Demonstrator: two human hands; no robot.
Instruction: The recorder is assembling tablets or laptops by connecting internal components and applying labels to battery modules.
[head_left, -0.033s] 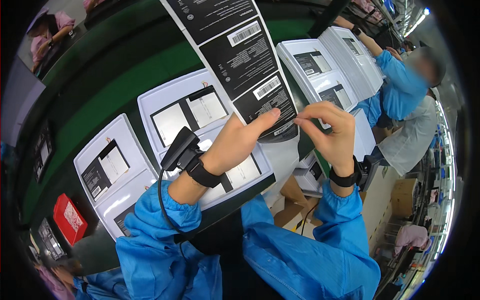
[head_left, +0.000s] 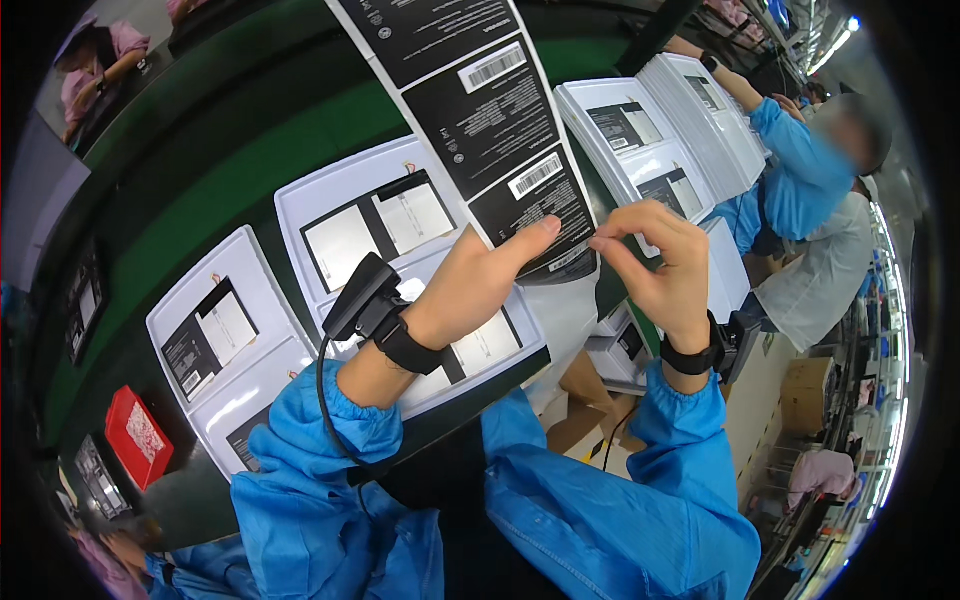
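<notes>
A long strip of black labels with white barcode patches hangs down from the top middle and curls under at its lower end. My left hand grips that lower end, thumb lying on the printed face and fingers hidden behind. At the strip's right edge, my right hand has thumb and forefinger pinched together. Beneath my left hand lies a white plastic tray with black-and-white rectangular pieces set in its recesses. Both wrists wear black straps with small devices.
Another white tray lies to the left, near a red bin of small pale pieces. Stacked white trays stand at the right, beside a person in blue sleeves. A black cable runs along my left forearm.
</notes>
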